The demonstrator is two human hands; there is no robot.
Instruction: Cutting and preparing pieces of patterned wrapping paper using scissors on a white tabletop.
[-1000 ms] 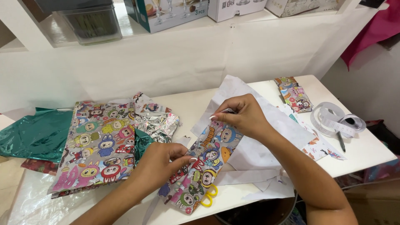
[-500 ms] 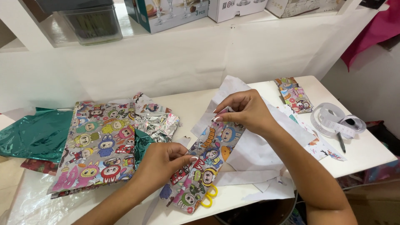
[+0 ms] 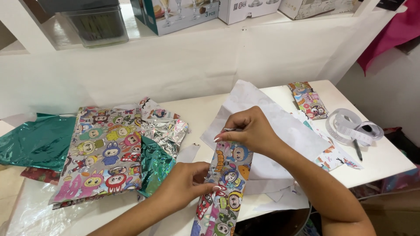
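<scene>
A long strip of cartoon-printed wrapping paper (image 3: 227, 179) lies at the front of the white table (image 3: 205, 111), running from the middle toward me. My right hand (image 3: 249, 131) pinches the strip's far end between thumb and fingers. My left hand (image 3: 186, 183) grips the strip's left edge lower down. Under the strip and my right hand lies white paper (image 3: 280, 122), the blank back of a sheet.
A large cartoon-printed sheet (image 3: 103, 150), crumpled silver foil (image 3: 164, 131) and green foil (image 3: 37, 142) lie at the left. A small wrapped packet (image 3: 308, 99), a coiled measuring tape (image 3: 350, 124) and a pen (image 3: 358, 150) lie at the right. Boxes stand on a shelf (image 3: 175, 11) behind.
The camera view has shifted slightly. The strip now lies straighter toward me, and the yellow scissors handle seen under it earlier is out of sight. Both hands keep their hold.
</scene>
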